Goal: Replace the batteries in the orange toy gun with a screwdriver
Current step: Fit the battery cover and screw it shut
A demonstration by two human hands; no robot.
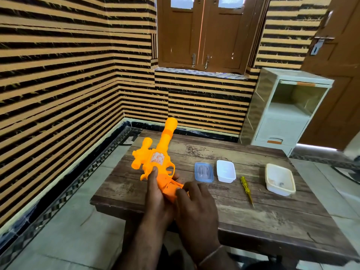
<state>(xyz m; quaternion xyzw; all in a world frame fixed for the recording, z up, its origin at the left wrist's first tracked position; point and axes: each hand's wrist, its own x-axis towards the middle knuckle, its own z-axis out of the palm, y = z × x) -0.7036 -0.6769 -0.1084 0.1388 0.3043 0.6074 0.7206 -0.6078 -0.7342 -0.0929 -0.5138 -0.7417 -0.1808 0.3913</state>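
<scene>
Striped-wall room, worn wooden bench (224,207) carrying everything. Left hand (155,193) is gripping the orange plastic toy gun (155,158) at the bench's left edge, barrel pointing away; right hand (196,201) is curling fingers onto the grip's base, probably working the battery cover. Yellow translucent-handled screwdriver (245,189) is lying untouched nearby, so next move likely calls for picking it up. Small white plastic tub (226,171) looking empty, blue-rimmed clear lid (204,172) beside it; cream rectangular tub (280,179) is holding small dark bits, unclear what.
</scene>
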